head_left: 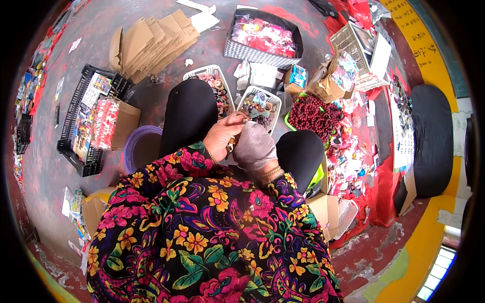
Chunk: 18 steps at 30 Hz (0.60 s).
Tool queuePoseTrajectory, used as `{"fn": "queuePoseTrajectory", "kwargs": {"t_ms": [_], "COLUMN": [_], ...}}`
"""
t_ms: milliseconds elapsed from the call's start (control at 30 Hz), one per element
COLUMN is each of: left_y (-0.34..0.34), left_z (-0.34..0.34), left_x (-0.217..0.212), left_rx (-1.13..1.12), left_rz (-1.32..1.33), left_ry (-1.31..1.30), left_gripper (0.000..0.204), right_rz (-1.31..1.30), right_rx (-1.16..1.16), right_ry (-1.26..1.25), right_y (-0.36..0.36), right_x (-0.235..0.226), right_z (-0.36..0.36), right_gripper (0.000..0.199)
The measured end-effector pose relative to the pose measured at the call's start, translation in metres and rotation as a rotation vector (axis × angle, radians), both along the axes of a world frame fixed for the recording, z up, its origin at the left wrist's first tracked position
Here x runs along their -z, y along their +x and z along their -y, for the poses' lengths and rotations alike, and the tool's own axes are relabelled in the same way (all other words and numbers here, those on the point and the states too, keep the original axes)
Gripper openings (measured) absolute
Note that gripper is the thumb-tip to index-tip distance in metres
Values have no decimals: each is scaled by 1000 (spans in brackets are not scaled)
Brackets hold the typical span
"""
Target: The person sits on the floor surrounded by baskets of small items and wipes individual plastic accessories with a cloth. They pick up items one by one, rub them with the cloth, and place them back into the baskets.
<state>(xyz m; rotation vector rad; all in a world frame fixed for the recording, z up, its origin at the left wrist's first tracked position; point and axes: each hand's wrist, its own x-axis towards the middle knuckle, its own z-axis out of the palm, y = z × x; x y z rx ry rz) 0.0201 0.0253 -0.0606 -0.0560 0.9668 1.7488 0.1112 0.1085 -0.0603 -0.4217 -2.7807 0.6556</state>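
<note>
Between my knees, my left hand (220,139) is closed, its thumb and fingers pinched together beside my right hand. What the pinch holds is too small to make out. A small brown and gold piece (231,145) shows under the left fingers. A greyish-mauve cloth (255,145) covers my right hand like a mitten, so those fingers are hidden; only the wrist (271,169) with a bracelet is bare. Just beyond my hands stand a white basket (276,101) of mixed small items and a second white basket (230,91) holding ring-shaped pieces.
Dark red beads fill a green-rimmed tray (316,117) to the right. A purple bucket (132,154) and black crate (65,139) stand left. Flattened cardboard (151,43) lies far left, and a patterned bin (260,55) of pink packets far ahead. Loose trinkets (348,161) cover the right side.
</note>
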Motion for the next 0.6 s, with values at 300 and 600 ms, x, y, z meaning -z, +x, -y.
{"fn": "queuePoseTrajectory", "kwargs": {"t_ms": [300, 600], "left_y": [-14, -20], "left_z": [7, 9], "left_x": [-15, -13], "left_rx": [248, 526], "left_rz": [-53, -155], "left_ry": [75, 16], "left_gripper": [22, 16], "right_rz": [58, 138], "right_rx": [-30, -131], "right_ry": [5, -42], "right_y": [22, 25], "right_x": [-26, -40], "right_z": [-24, -32], "right_gripper": [19, 15]}}
